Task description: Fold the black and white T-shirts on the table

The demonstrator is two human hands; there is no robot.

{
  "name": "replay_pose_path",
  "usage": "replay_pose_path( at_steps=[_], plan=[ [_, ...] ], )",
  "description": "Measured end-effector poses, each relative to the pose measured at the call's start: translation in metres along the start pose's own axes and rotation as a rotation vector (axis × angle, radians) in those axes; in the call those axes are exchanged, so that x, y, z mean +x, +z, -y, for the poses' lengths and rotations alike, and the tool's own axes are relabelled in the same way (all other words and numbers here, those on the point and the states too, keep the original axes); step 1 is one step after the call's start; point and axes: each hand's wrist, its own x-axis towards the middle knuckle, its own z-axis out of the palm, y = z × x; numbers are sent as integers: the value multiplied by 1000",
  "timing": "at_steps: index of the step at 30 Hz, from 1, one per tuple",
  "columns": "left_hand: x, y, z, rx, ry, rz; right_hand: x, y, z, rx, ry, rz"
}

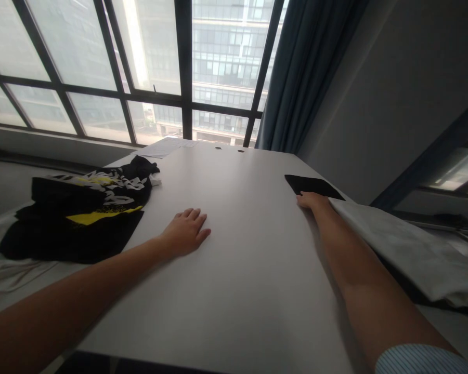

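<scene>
My left hand lies palm down on the white table, fingers spread, with nothing in it. To its left is a crumpled black garment with white and yellow print. At the right side of the table, my right hand touches the near edge of a flat, dark folded cloth. Its fingers are partly hidden, so whether they grip the cloth is unclear. Beside my right forearm, a pale cloth hangs over the right edge, with black fabric under it.
Papers lie at the table's far left corner. Two small round holes are near the far edge. Beyond stand framed windows and a blue curtain. White fabric lies under the black garment at the left.
</scene>
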Motion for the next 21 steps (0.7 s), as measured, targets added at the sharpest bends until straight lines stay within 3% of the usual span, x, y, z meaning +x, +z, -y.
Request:
replay_pose_path(
  at_steps=[3,5,8,10,13,16,18,21],
  plan=[
    [-1,2,-1,-11,0,-18,-1,-5,0,-83,151,87],
    [-1,2,-2,-3,1,-30,-6,-9,6,-145,180,78],
    [2,-4,-2,-3,34,-38,-19,-14,22,-226,113,29],
    [8,-14,6,-10,39,-12,-33,-16,36,-252,-19,9],
    [17,-31,35,33,-146,13,-63,-17,58,-245,-220,-4],
    [18,-43,82,104,-476,-69,-96,-17,71,-238,-352,-13],
    [13,-47,112,34,-662,-140,-117,-19,73,-236,-417,-3],
    [3,-58,141,-61,-765,-168,-142,-25,70,-215,-438,42]
  ],
)
